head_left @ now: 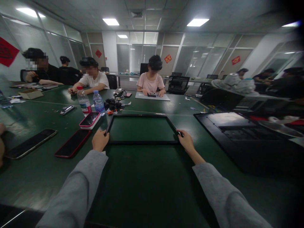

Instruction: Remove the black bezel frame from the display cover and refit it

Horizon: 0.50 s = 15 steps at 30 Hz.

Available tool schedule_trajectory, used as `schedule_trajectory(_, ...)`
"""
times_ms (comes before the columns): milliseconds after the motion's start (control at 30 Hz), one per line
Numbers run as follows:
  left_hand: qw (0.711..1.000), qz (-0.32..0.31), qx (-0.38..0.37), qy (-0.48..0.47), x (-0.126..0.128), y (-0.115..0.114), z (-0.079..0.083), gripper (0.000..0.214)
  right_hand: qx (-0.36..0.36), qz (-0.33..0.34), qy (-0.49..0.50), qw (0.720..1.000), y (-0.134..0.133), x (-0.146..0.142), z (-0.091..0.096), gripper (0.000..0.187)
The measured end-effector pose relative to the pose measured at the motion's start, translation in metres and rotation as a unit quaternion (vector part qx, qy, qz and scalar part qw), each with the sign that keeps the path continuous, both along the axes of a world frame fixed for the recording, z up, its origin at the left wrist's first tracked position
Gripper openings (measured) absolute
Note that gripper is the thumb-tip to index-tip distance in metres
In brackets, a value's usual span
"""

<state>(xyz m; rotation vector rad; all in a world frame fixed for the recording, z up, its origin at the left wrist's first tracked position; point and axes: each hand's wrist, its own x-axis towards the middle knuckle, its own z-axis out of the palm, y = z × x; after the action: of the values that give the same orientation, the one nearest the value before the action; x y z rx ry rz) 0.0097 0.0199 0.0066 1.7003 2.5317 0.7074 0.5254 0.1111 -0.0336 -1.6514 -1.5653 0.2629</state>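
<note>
A thin black rectangular frame (142,142), like a monitor bezel, is held up by its two short sides above the green table (147,186). Through its open middle the green tabletop shows. My left hand (100,140) is closed round the left side, and my right hand (186,141) grips the right side with thumb and fingers. Just beyond my left hand is a pink-edged phone (90,119) on a white box. Closer to me on the left lies a red-cased phone (73,143).
Two bottles, one red-capped (83,103) and one blue-capped (98,104), stand behind the phones. Another phone (33,143) lies far left, beside part of someone's arm. At right is a large black panel (228,136). Across the table, a person in pink (152,81) handles a small dark object.
</note>
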Motion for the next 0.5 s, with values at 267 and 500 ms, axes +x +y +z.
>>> schedule_trajectory(267,1.000,-0.003,-0.013,0.006,0.000,0.000,0.000,0.044,0.004,0.018,0.034,0.999,-0.002,-0.004,0.005,0.043)
schedule_trajectory(500,1.000,0.013,0.017,-0.009,0.010,-0.006,0.009,0.044,0.103,0.001,0.048,0.994,-0.012,-0.017,0.019,0.050)
